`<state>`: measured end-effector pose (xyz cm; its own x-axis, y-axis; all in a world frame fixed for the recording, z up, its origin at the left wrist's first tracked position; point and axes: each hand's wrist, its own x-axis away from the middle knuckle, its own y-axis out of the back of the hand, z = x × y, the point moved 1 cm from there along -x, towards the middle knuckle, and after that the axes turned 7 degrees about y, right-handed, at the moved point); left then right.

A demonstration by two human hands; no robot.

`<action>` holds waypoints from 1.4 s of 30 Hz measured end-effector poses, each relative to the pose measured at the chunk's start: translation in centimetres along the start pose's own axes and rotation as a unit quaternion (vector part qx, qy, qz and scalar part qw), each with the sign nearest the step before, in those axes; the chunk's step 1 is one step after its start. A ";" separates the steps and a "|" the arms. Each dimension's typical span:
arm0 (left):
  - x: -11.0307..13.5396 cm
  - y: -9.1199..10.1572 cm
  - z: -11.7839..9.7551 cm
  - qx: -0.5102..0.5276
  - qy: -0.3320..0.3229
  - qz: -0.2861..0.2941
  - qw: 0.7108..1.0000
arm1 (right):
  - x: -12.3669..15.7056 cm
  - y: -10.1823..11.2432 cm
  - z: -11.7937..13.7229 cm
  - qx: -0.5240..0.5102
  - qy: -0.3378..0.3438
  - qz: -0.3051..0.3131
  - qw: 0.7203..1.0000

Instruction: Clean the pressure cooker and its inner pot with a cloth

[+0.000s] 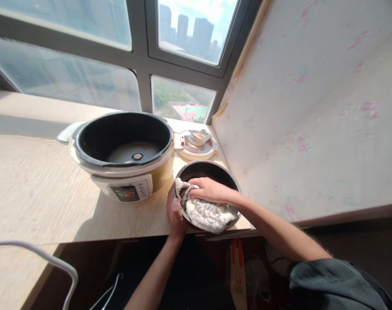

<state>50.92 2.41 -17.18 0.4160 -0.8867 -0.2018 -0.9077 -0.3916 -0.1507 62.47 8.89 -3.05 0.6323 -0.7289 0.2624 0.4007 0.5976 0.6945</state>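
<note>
A dark inner pot (211,170) stands on the wooden counter (37,189) near its front edge, to the right of an open electric cooker (125,150). My left hand (174,215) grips the pot's near left rim. My right hand (208,189) presses a grey-white cloth (205,213) over the pot's front rim, fingers closed on the cloth. The cooker is empty inside, its heating plate showing, with a control panel (129,191) on its front.
The cooker's white lid (196,144) lies behind the pot, by the window. A pale wall (312,112) rises close on the right. A white cable (54,262) runs at lower left. An orange-handled paper bag (237,275) stands below the counter.
</note>
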 end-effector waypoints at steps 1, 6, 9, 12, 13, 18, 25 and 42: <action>0.0 0.0 -0.1 0.006 0.000 0.001 1.000 | -0.4 -0.4 0.1 0.025 0.004 -0.002 1.000; -0.3 0.4 -0.5 0.018 0.007 0.016 1.000 | -0.8 -1.9 -0.5 0.184 0.030 0.037 0.982; -0.5 0.9 -0.8 0.033 0.010 0.040 0.999 | 0.0 -2.0 -2.3 0.262 0.010 0.115 0.958; -0.9 1.4 -1.0 0.042 0.020 0.063 0.997 | 0.5 -1.4 -4.3 0.341 -0.062 0.120 0.930; -1.0 1.6 -1.0 0.041 0.023 0.069 0.996 | 0.5 -1.1 -4.9 0.363 -0.086 0.102 0.922; -1.3 2.0 -1.1 0.047 0.049 0.093 0.993 | -0.8 -0.1 -6.7 0.396 -0.156 0.065 0.902; -1.4 1.1 -2.8 0.046 0.149 -0.006 0.988 | -4.3 -1.9 -4.6 0.334 -0.101 0.111 0.931; -2.0 -0.4 -5.2 0.093 0.230 -0.059 0.967 | -3.5 -3.2 -3.7 0.391 0.026 0.311 0.866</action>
<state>50.23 3.05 -11.72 0.4086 -0.8710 0.2728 -0.8127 -0.4832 -0.3257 61.47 10.79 -8.65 0.6009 -0.3188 0.7330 -0.5873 0.4460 0.6754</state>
